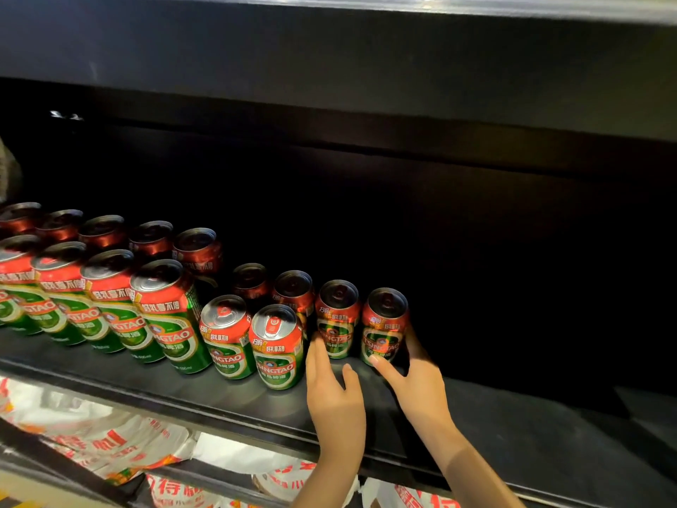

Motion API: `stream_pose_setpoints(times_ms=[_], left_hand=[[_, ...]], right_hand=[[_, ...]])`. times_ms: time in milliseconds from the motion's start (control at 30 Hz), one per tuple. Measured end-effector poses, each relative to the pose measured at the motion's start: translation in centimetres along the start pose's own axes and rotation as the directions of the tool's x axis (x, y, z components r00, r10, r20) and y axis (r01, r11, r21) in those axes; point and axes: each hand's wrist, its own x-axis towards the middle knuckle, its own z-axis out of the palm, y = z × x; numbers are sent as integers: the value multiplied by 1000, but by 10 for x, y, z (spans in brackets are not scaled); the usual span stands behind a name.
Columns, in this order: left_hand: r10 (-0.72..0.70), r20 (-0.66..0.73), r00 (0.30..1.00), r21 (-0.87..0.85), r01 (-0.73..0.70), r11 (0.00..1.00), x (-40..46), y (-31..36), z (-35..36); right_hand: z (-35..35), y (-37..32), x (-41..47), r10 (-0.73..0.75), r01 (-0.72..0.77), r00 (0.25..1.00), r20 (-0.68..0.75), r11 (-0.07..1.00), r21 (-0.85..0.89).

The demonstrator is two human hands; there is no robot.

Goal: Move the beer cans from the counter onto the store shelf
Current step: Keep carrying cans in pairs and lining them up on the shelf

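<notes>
Rightward, bare shelf (531, 427) past end can (384, 326).

On the dark shelf (227, 394) stand nine tall Tsingtao cans (172, 317): four in front, five behind. To their right stand six short Tsingtao cans (278, 346): two in front, four behind. Two hands reach to the shelf: a left hand (335, 394) and a right hand (417, 383).

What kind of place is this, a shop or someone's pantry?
Most likely a shop. A long dark display shelf holds neat rows of identical green and red beer cans, labels facing out, and more printed packaged goods sit on the level below. Both hands, left hand and right hand, are arranging cans.
</notes>
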Motion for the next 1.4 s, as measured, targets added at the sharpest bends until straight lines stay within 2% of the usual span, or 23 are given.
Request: stream_pose_setpoints(times_ms=[167,267,367,433,500,567,600,667,733,767,833,867,967,1033,1100,1200,1333,1400], left_hand=[[-28,105,994,9,27,1000,1,1,-9],[-40,208,977,32,34,999,2,0,-19],[-83,323,943,21,81,997,2,1,-36],[-76,421,904,50,61,997,1,0,-49],[-15,527,850,99,-44,994,4,0,-62],[53,655,753,170,-216,961,11,-1,-73],[80,727,682,217,-338,916,16,-2,-77],[130,830,543,274,-599,752,23,0,-85],[195,876,442,251,-760,600,25,5,-87],[214,889,404,224,-794,566,22,10,-87],[207,931,302,138,-813,566,9,22,-85],[190,957,220,73,-816,574,-2,25,-82],[168,981,-98,-180,-788,589,-52,35,-79],[149,944,-296,-322,-714,621,-94,41,-88],[101,878,-467,-427,-670,607,-138,43,-104],[88,789,-608,-536,-612,582,-195,38,-132],[39,688,-725,-577,-513,635,-270,18,-178],[10,627,-779,-611,-484,627,-313,6,-208]], right_hand=[[-2,-5,-4,-49,49,999,1,998,31],[-4,-10,-8,-28,28,999,15,1000,-4],[-8,-16,-11,16,-16,999,33,1000,-9],[-11,-22,-19,45,-45,999,5,999,7],[-14,-30,-36,102,-100,993,-54,994,49],[-20,-35,-64,149,-145,982,-119,989,43],[-23,-36,-82,176,-171,975,-136,984,43],[-30,-38,-123,240,-235,957,-160,971,51],[-36,-38,-171,320,-321,926,-200,947,25],[-39,-37,-197,363,-370,903,-231,929,14],[-42,-40,-251,472,-488,830,-297,872,22],[-41,-42,-278,523,-545,783,-337,838,35],[-32,-52,-360,646,-674,600,-472,726,137],[-19,-63,-413,714,-724,447,-539,642,251],[-1,-76,-467,749,-740,306,-588,575,348],[28,-100,-543,781,-743,105,-616,473,473],[64,-138,-637,790,-728,-107,-603,351,588],[83,-162,-684,776,-695,-215,-592,304,651]])
